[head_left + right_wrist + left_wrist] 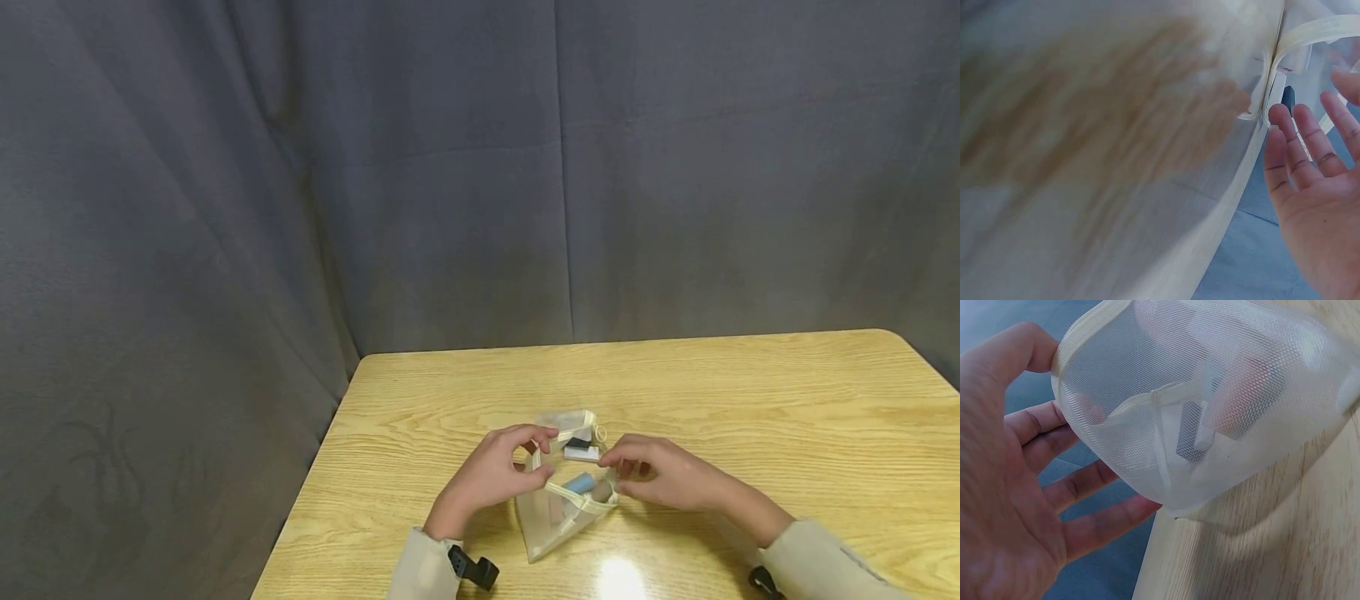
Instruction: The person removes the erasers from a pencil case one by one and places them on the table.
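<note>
A pale see-through mesh zip pouch (536, 521) lies on the table with its cream-edged mouth spread open. Through the mouth show a light blue cylinder (579, 482), a brownish cylinder (602, 490) and a white block (581, 453) beside a black piece. My left hand (498, 467) holds the pouch's left rim, thumb and fingers bent around the edge; the left wrist view shows the mesh (1129, 369) stretched from it. At the opposite rim is my right hand (663, 471), its fingertips right at the cream edging (1269, 94), fingers loosely bent and spread.
The pouch rests on a light wood-grain table (735, 392) with a rounded far right corner. A dark grey curtain (450, 208) hangs behind and to the left. Black straps (472, 568) sit on the wrists over light sleeves.
</note>
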### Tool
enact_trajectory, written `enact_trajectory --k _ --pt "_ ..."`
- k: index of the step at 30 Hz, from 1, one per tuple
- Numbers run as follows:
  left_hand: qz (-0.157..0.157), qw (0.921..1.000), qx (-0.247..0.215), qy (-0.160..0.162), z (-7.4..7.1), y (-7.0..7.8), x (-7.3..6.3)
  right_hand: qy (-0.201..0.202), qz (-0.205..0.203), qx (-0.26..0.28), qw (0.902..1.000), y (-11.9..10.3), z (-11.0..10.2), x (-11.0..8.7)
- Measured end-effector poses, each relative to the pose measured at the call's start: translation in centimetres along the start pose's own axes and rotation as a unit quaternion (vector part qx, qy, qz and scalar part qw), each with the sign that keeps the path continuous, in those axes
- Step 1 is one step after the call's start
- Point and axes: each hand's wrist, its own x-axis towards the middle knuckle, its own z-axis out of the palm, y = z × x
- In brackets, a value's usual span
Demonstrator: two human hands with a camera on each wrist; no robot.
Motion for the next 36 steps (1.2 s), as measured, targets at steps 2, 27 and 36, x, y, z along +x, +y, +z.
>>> enact_trajectory --k 2,27,36 --pt "-0.001 1.0000 -0.002 0.000 0.0 0.0 0.0 -0.002 0.008 0.002 1.0000 0.0 0.0 0.1" --pt "-0.005 0.9999 -0.009 -0.012 0.1 0.0 0.0 -0.061 0.017 -0.039 0.9972 0.2 0.7 1.2" --pt "-0.003 0.9998 -0.012 -0.016 0.2 0.1 0.0 -0.063 0.020 -0.043 0.9969 0.2 0.7 1.3"
